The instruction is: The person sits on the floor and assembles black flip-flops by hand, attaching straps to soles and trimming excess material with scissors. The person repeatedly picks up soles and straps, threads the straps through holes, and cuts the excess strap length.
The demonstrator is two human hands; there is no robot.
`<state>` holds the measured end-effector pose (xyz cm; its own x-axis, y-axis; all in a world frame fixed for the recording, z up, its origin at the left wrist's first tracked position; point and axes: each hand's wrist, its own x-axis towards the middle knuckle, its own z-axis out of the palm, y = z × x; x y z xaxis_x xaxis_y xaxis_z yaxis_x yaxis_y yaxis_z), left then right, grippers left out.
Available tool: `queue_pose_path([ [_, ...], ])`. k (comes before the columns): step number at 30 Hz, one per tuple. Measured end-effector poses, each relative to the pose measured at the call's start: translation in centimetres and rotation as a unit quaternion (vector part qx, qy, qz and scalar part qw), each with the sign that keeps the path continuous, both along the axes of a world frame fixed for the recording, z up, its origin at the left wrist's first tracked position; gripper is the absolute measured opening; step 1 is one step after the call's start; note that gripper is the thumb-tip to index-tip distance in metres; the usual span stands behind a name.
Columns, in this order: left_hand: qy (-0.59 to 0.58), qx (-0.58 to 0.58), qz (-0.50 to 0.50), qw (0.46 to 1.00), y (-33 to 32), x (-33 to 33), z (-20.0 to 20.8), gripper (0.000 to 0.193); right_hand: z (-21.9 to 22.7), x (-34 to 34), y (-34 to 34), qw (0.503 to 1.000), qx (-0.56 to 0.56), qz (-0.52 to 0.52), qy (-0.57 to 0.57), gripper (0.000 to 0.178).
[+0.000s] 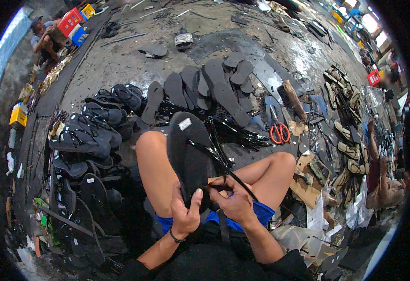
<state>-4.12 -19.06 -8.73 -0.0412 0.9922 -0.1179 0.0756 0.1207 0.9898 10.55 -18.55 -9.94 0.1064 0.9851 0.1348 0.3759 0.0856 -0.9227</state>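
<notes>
Black sandal (186, 154): held up off the floor (120, 61), between the bent knees (151, 145), toe toward the floor's far edge.
Left hand (185, 216): fingers clamped on its near end, thumb on top.
Right hand (236, 203): fingers drawn together at that end; too dark to tell what they pinch.
Handling: looks light, bendy; glossy straps (204, 151) probably slippery, so better gripped by the matt sole's sides.
Room: most above the knees; loose soles (223, 89) just beyond, finished-looking sandals (92, 136) crowding toward the floor's left edge, red-handled scissors (279, 133) out past the soles' right side.
</notes>
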Motion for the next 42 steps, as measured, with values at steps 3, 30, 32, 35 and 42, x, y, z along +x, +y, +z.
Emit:
queue_pose_path([
  [3,0.06,0.04,0.009,0.997,0.2,0.1,0.3,0.027,-0.6,-0.8,0.0,0.999,-0.047,-0.014,0.02,0.013],
  [30,-0.081,-0.058,0.083,0.992,2.4,-10.1,-2.1,0.031,-3.3,5.0,0.6,0.901,-0.195,-0.134,0.363,0.024],
  [32,0.038,-0.177,0.11,0.977,1.6,-7.1,-1.2,0.021,-1.5,2.2,-0.4,0.984,-0.131,-0.02,0.116,0.023],
  [35,0.066,-0.166,-0.167,0.97,1.0,-5.8,-0.5,0.024,-0.4,-0.4,-1.2,0.997,-0.059,0.052,-0.003,0.014],
  [42,0.133,-0.057,-0.239,0.96,0.9,-6.4,-0.6,0.031,0.0,-1.3,-2.0,0.994,-0.022,-0.007,-0.106,0.016],
])
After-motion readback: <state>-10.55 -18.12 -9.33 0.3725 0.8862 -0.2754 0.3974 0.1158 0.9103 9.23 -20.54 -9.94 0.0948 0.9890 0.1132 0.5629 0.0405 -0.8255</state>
